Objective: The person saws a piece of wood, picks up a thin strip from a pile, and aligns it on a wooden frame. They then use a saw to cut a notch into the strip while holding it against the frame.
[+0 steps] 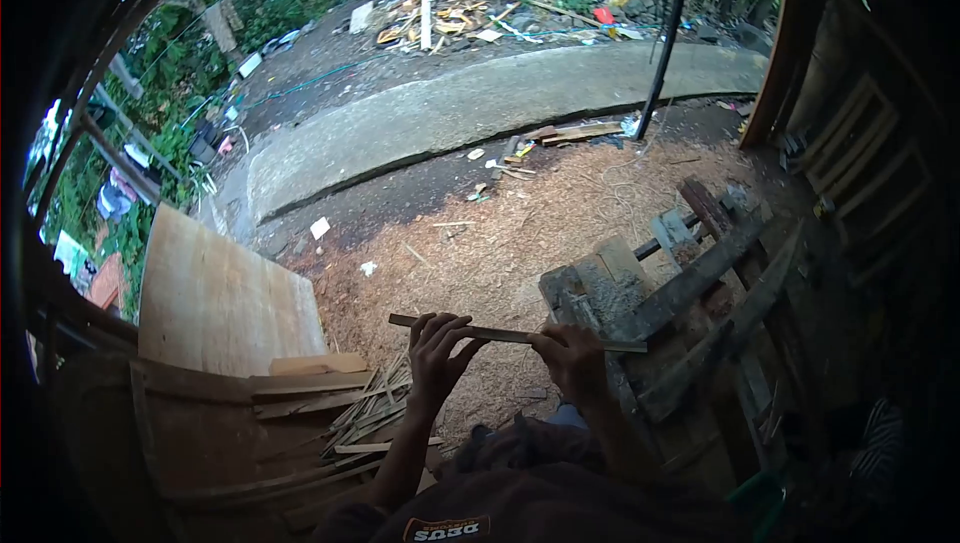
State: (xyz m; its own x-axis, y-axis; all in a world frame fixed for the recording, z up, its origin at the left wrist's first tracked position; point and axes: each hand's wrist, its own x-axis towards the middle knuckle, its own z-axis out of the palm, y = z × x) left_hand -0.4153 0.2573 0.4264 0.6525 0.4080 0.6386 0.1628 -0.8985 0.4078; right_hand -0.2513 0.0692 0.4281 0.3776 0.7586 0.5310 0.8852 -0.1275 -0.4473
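A thin wooden strip [500, 334] is held out level in front of my body, above the shavings on the ground. Toward its left end, my left hand [437, 348] has its fingers over the strip and the thumb beneath. My right hand [570, 355] grips it nearer the right end, which sticks out past the knuckles. Between the hands the middle of the strip shows bare. Below and left of my left hand lies a pile of narrow wood strips [375, 408]. A wooden workbench [640, 303] stands just beyond my right hand.
Wood shavings [480, 253] cover the ground ahead. A plywood sheet [225, 293] leans at the left. Farther off run a concrete slab [450, 113] and a heap of scrap wood [460, 23]. A dark post [668, 43] rises at the slab's near edge.
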